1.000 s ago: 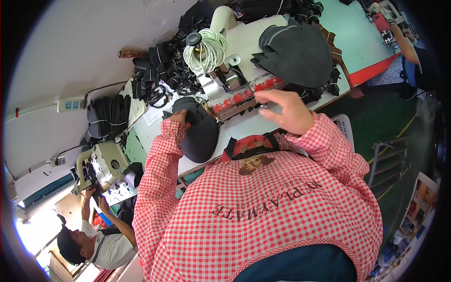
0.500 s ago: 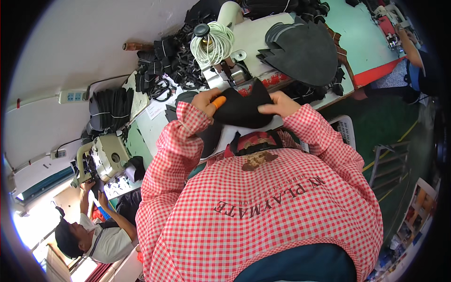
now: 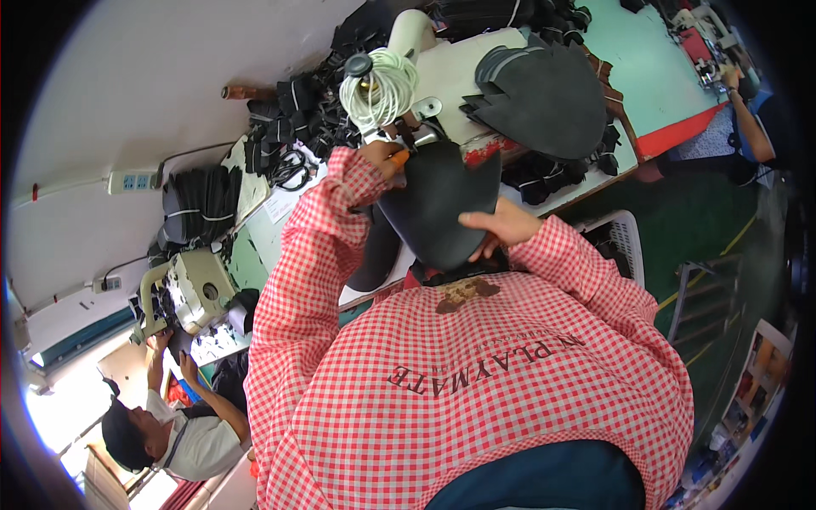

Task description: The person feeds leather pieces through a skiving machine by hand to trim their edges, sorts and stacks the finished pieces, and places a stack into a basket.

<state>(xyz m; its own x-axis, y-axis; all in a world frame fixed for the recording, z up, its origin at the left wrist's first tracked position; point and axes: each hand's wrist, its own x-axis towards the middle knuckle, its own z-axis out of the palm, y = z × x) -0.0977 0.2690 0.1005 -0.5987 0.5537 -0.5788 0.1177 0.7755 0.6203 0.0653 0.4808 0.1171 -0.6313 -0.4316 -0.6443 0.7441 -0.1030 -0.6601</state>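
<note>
A black leather-like panel (image 3: 442, 200) with a notched far edge lies flat in front of me, its far end at the presser area of a cream sewing machine (image 3: 412, 30). My left hand (image 3: 385, 160), with an orange cover on one finger, grips its far left edge close to the needle area; the exact pinch is partly hidden. At the near right edge, my right hand (image 3: 507, 225) holds it with the thumb on top and fingers beneath. Another dark panel (image 3: 372, 259) lies partly under it on the left. A coil of white cord (image 3: 380, 89) hangs on the machine.
A stack of notched black panels (image 3: 552, 102) sits on the right of the machine bed. Bundled black pieces (image 3: 310, 110) crowd the left. A white plastic basket (image 3: 627, 238) stands below the table's right side. Co-workers are at a second machine (image 3: 200, 293) on the left and at far right.
The panel has swung from lifted and bent to flat, its notched end turned to the machine. My left hand moved slightly forward, and my right hand slid down toward me.
</note>
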